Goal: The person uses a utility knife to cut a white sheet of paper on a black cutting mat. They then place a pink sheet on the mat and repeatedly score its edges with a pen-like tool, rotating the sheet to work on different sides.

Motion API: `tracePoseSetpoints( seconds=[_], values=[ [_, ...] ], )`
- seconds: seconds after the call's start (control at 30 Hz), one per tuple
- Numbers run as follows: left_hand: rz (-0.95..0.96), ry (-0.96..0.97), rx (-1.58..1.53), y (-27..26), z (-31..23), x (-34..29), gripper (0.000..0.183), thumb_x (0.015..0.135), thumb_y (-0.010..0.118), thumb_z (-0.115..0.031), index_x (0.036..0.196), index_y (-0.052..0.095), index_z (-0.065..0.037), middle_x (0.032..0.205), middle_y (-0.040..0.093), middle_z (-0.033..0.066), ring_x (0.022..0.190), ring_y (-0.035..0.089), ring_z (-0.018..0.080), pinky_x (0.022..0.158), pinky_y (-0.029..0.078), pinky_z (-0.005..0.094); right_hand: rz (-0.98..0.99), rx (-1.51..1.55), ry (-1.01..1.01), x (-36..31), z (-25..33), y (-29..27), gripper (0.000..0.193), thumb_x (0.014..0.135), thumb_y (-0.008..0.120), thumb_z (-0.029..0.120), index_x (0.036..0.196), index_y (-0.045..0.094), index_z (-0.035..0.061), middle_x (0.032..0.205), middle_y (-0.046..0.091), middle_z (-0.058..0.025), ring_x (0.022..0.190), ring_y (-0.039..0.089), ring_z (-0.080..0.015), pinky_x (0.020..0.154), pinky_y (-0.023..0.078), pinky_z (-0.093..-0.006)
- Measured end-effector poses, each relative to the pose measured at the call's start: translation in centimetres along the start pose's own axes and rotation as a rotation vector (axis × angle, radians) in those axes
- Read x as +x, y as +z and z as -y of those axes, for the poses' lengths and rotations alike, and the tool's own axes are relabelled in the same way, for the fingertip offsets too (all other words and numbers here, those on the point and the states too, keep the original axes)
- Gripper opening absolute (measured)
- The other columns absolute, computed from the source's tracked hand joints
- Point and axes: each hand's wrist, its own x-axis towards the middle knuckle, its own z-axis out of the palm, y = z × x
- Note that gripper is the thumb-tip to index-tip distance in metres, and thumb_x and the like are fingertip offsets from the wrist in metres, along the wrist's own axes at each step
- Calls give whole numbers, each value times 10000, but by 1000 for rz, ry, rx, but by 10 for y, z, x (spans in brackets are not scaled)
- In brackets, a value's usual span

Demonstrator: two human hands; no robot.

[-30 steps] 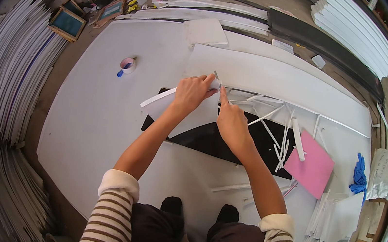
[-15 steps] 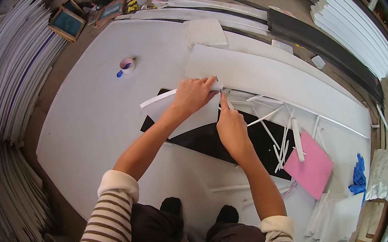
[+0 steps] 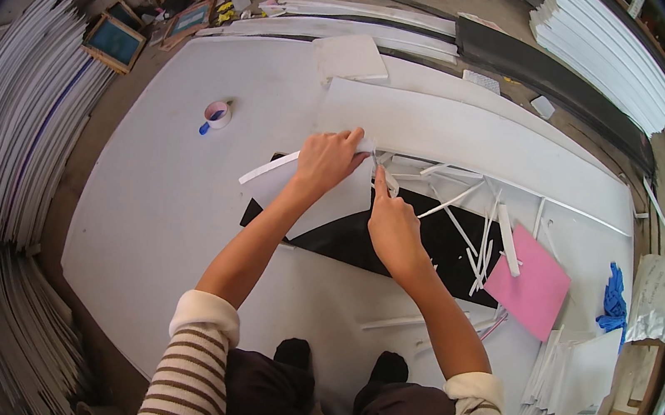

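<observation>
My left hand (image 3: 328, 159) is closed round a long white strip (image 3: 269, 167), pressing it along the far edge of a white sheet (image 3: 329, 204). Just to its right, my right hand (image 3: 395, 222) grips what looks like a utility knife (image 3: 391, 183), index finger stretched along it. The knife's thin tip meets the strip's right end near my left fingertips; most of its handle is hidden in my palm. Under the white sheet lies a black board (image 3: 420, 240), strewn with narrow white offcuts (image 3: 479, 256). A pink sheet (image 3: 531, 284) overlaps its right end.
A large white board (image 3: 154, 159) forms the work surface. On it stand a tape roll (image 3: 217, 113) at left and a blue glove (image 3: 613, 299) at right. A long white panel (image 3: 476, 136) lies beyond my hands. Stacked white sheets (image 3: 17, 116) line the left side.
Both hands have shifted slightly left. The knife tip, which stuck up past my left fingers, now sits lower at the strip's end.
</observation>
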Motion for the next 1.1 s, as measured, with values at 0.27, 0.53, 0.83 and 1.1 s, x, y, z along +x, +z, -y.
tracePoseSetpoints(
  seconds=[0.27,0.53,0.83,1.1],
  values=[
    [-4,-30,26,3,-4,0,336,848,630,-372,1016,558,-89,846,684,73,719,669,297,592,517,395,-43,75,-3,10,-7,8,621,829,493,-28,1419,299,-40,764,642,-272,743,665,-406,659,552,-471],
    [35,-17,7,-1,1,2,334,848,630,-378,1002,565,-89,852,685,75,714,666,299,582,512,396,-25,41,11,-3,-2,7,602,843,485,-12,1412,291,-54,770,648,-266,738,667,-402,670,556,-467],
    [22,-65,28,1,-3,-1,332,846,632,-377,1018,557,-103,845,680,66,711,668,299,587,517,398,16,66,17,8,-5,11,644,841,517,-5,1426,252,-65,806,658,-246,761,676,-380,673,563,-441],
    [1,-7,7,2,1,-1,329,844,634,-371,1032,558,-112,845,680,56,713,668,285,597,519,387,53,49,30,0,-7,13,653,842,514,-2,1432,242,-62,798,653,-254,760,677,-383,673,565,-441]
  ],
)
